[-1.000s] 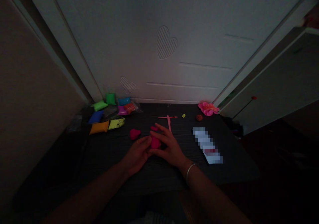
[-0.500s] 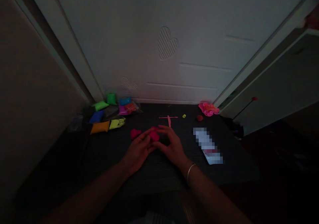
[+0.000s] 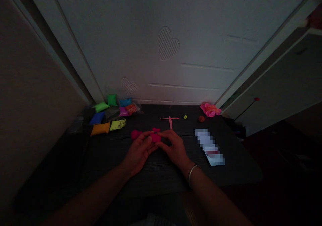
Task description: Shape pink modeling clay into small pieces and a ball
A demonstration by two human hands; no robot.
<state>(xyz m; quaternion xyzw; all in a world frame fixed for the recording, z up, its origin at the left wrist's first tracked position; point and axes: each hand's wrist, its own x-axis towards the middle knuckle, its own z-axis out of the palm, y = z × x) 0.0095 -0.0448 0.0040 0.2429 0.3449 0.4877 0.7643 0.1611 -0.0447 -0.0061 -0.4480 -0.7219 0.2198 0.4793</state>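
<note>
A lump of pink modelling clay [image 3: 155, 137] is pinched between the fingers of my left hand [image 3: 138, 155] and my right hand [image 3: 174, 148], just above the dark table. Both hands are closed on it from either side. Right behind it shows a smaller pink clay piece [image 3: 156, 129]; whether it touches the lump I cannot tell. Another pink clay lump [image 3: 135, 134] lies beyond my left fingers, partly hidden by them. Past my right fingertips lie a pink plastic knife [image 3: 170, 122] and a thin pink stick tool [image 3: 164, 119] crossing near its tip.
Clay packets, among them an orange packet [image 3: 100, 129] and a blue packet [image 3: 97, 118], lie at the back left. A yellow bit [image 3: 185, 117], a red lump [image 3: 201, 119] and a pink flower shape [image 3: 210, 110] are at the back right. A blurred pale sheet [image 3: 210, 147] lies right.
My right fingers have come down from above the clay to its right side. The small pink piece behind the lump now shows more clearly.
</note>
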